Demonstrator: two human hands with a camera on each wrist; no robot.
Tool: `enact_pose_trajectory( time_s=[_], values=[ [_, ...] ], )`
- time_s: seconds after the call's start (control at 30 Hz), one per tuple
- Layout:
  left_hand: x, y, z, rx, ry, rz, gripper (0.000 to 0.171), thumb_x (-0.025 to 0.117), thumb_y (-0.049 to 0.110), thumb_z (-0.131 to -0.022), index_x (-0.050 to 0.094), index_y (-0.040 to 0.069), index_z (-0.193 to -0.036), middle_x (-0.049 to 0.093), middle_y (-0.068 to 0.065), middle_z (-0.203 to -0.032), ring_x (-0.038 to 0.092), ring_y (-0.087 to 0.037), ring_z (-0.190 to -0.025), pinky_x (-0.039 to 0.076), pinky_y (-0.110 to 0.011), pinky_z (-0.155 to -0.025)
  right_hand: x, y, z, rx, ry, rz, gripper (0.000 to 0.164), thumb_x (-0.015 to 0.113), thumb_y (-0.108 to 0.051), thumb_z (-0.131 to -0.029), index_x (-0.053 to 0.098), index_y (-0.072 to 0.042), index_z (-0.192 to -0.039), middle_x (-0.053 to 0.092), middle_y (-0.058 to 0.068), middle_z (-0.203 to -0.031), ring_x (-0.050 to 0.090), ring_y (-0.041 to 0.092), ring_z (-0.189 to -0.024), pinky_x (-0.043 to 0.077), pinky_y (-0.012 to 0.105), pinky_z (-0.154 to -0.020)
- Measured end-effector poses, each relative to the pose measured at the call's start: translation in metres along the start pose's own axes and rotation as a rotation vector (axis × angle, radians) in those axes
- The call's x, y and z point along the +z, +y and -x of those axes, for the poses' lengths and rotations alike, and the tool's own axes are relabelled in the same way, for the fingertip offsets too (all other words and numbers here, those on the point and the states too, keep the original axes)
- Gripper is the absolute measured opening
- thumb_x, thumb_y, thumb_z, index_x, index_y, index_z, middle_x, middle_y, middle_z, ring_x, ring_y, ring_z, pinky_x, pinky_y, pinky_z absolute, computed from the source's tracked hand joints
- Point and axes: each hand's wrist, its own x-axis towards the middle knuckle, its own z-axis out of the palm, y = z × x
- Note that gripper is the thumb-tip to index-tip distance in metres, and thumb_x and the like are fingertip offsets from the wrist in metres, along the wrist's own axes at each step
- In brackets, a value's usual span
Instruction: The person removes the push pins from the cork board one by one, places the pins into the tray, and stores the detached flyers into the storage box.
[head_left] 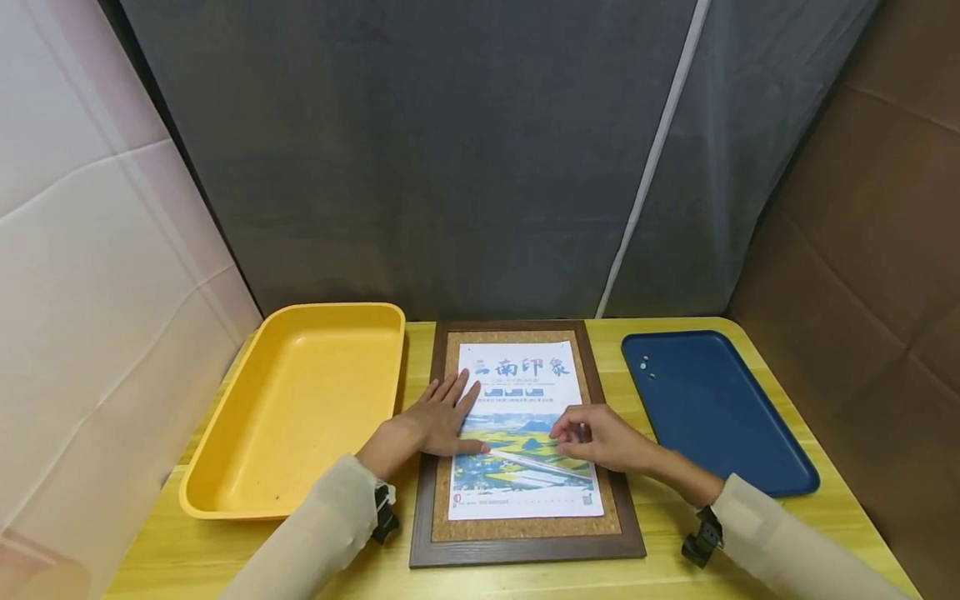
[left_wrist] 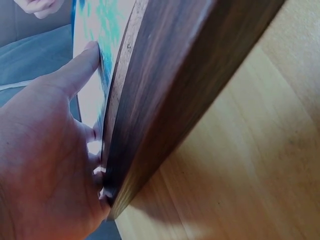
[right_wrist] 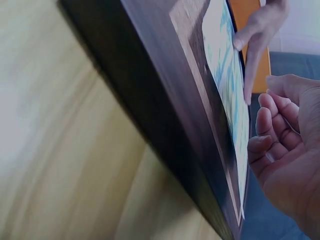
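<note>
A poster [head_left: 517, 500] with blue Chinese lettering and a landscape print lies on a cork board [head_left: 540, 528] in a dark brown wooden frame [head_left: 525, 552]. Small dots show near the poster's top corners. My left hand [head_left: 438, 421] rests spread over the poster's left edge, its thumb [left_wrist: 82, 65] pointing inward across the print. Above the right part of the sheet is my right hand [head_left: 603, 437], fingers curled, with thumb and index fingertips [right_wrist: 270, 84] close together. I cannot tell whether something small is between them.
A deep yellow tray [head_left: 292, 308] stands left of the board. To the right lies a dark blue tray [head_left: 720, 417], with several small shiny pieces [head_left: 647, 367] near its upper left corner. Everything sits on a wooden table [head_left: 660, 533], with a grey curtain [head_left: 405, 167] behind.
</note>
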Motion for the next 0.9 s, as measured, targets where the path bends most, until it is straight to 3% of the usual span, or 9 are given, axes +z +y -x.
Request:
enact_pose_trajectory(
  time_s=[0.17, 0.5, 0.9],
  values=[
    [-0.002, -0.001, 0.001, -0.006, -0.001, -0.003, 0.107, 0.052, 0.074, -0.098, 0.008, 0.010, -0.171, -0.004, -0.016, -0.178, -0.002, -0.035, -0.165, 0.005, -0.056, -0.132, 0.015, -0.006, -0.005, -0.029, -0.003, 0.015, 0.012, 0.080, -0.002, -0.094, 0.076, -0.006, -0.105, 0.069, -0.002, -0.084, 0.055, 0.003, -0.072, 0.051, 0.023, -0.059],
    [-0.005, -0.001, 0.000, -0.023, -0.001, 0.007, 0.108, 0.054, 0.073, -0.096, 0.009, 0.010, -0.171, -0.003, -0.016, -0.178, -0.001, -0.035, -0.165, 0.005, -0.056, -0.132, 0.037, -0.026, -0.019, 0.071, -0.066, -0.001, 0.010, 0.080, -0.006, -0.094, 0.077, -0.006, -0.104, 0.066, -0.008, -0.085, 0.054, 0.000, -0.072, 0.050, 0.021, -0.062],
    [-0.004, -0.002, -0.002, -0.018, -0.006, -0.004, 0.105, 0.054, 0.072, -0.098, 0.012, 0.010, -0.171, -0.001, -0.015, -0.178, 0.000, -0.034, -0.165, 0.006, -0.055, -0.132, 0.068, -0.042, -0.038, 0.085, -0.073, 0.014, 0.008, 0.079, -0.006, -0.095, 0.077, -0.009, -0.102, 0.065, -0.010, -0.082, 0.053, -0.003, -0.070, 0.052, 0.020, -0.061]
  ],
)
